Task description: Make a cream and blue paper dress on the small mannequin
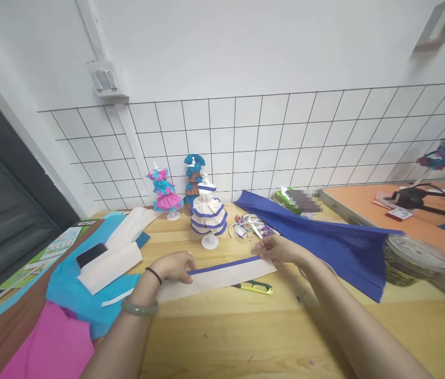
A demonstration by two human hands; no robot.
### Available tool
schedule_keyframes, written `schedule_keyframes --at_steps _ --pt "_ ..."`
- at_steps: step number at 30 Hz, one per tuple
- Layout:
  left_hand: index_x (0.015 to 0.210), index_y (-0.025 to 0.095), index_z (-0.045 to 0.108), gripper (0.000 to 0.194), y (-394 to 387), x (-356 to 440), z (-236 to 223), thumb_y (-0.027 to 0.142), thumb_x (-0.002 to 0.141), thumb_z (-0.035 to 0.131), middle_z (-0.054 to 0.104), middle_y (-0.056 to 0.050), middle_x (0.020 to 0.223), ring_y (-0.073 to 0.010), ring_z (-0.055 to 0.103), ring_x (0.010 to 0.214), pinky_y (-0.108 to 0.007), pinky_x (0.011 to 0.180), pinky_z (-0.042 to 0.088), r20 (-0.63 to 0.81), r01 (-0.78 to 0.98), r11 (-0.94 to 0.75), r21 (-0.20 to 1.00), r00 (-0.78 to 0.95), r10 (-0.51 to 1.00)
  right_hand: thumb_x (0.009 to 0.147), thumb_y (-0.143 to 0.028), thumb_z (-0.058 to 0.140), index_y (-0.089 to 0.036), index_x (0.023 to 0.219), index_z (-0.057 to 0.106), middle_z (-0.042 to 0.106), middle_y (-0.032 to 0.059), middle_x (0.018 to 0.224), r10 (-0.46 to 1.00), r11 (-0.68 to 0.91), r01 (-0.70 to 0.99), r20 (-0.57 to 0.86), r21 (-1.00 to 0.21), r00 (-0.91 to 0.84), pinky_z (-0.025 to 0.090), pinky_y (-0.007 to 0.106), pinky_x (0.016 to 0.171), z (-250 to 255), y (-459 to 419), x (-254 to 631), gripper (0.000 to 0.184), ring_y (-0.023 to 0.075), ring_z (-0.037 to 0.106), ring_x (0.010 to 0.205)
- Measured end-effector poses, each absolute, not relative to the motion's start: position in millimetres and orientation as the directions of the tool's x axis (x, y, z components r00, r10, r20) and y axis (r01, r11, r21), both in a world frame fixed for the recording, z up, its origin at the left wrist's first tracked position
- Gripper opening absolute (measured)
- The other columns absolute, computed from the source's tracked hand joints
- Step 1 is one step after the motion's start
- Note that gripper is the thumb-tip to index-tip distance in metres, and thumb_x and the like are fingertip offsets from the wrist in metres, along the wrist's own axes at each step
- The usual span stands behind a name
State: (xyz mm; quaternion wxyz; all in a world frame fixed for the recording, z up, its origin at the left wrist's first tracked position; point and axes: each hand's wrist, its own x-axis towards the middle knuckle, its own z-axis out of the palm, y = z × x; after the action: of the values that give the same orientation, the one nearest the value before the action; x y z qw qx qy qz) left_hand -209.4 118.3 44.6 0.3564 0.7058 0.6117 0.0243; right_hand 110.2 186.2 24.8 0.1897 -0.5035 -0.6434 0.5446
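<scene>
A long cream paper strip [222, 276] with a blue band along its far edge is stretched between my two hands, low over the table. My left hand [175, 267] has its fingers closed on the strip's left part. At the right end, my right hand [275, 248] pinches the blue-edged corner. Scissors with green and yellow handles [257, 287] lie just below the strip, their blades partly covered by it. Behind it stands a small dress form [209, 213] in a white tiered paper dress with blue trim.
Two more dressed forms, one pink and turquoise [164, 192], one teal and brown [194, 184], stand by the wall. Blue paper [325, 239], ribbon scraps [250, 225] and a round plastic container [415, 258] are right. Coloured sheets [68, 284] and a phone [91, 255] are left.
</scene>
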Motion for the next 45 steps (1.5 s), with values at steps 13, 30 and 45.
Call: schedule_keyframes --at_steps 13,30,45 --pt "0.088 0.017 0.064 0.037 114 -205 49 0.033 0.055 0.065 0.064 -0.004 0.083 -0.0208 0.059 0.073 -0.027 0.061 0.042 -0.336 0.891 -0.038 0.452 0.209 0.918 0.062 -0.013 0.065 -0.014 0.087 0.062 0.065 0.0008 0.068 0.827 0.024 0.477 -0.251 -0.879 -0.504 0.043 0.023 0.057 21 180 90 0.025 0.0132 0.058 0.062" --pt "0.084 0.016 0.067 0.021 99 -131 60 0.027 0.078 0.050 0.068 -0.004 0.085 -0.0180 0.060 0.079 -0.026 0.067 0.043 0.049 0.487 -0.226 0.844 0.350 0.936 0.070 -0.042 0.067 -0.015 0.097 0.062 0.050 -0.0036 0.063 0.820 0.229 0.283 0.027 -0.931 -0.572 0.034 0.023 0.053 78 151 91 0.038 0.0100 0.046 0.057" --pt "0.094 0.013 0.059 0.028 96 -133 67 0.028 0.070 0.062 0.052 0.003 0.066 -0.0096 0.047 0.058 -0.021 0.052 0.033 -0.083 0.374 -0.040 0.927 0.307 0.948 0.067 -0.039 0.069 -0.018 0.105 0.059 0.055 -0.0009 0.073 0.806 0.161 0.233 -0.009 -0.959 -0.592 0.042 0.026 0.060 71 153 82 0.044 0.0139 0.052 0.066"
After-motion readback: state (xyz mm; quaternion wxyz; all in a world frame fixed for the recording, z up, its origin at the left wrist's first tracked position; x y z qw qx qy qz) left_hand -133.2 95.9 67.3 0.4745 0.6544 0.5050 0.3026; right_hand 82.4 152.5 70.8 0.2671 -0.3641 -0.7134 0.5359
